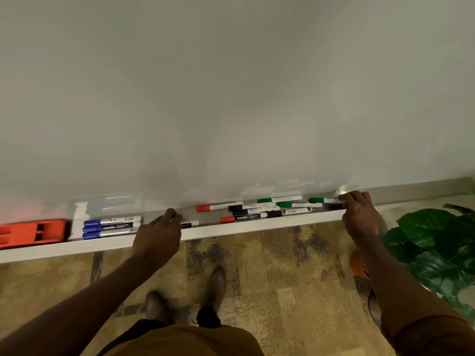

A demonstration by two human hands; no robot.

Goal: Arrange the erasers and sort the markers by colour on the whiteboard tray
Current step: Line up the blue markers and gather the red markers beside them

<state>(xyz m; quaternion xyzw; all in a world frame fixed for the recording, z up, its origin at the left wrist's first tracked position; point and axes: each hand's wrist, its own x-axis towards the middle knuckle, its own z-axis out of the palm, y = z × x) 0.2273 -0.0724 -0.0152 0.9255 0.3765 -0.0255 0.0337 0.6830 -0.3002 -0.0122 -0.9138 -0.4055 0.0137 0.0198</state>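
Observation:
The white whiteboard tray [257,226] runs across the view. An orange eraser [33,232] lies at its left end, with three blue markers [111,227] stacked side by side next to it. My left hand [156,237] grips a marker [189,224] of which only the white end shows. A mixed pile of red [218,207], black [253,207] and green markers [280,199] lies mid-tray. My right hand [359,214] pinches the white end of a green marker [322,200] at the pile's right.
The whiteboard [231,98] fills the upper view. A leafy green plant [437,242] in an orange pot [358,265] stands on the floor at the right, close to my right arm. My shoes [185,296] rest on patterned carpet below.

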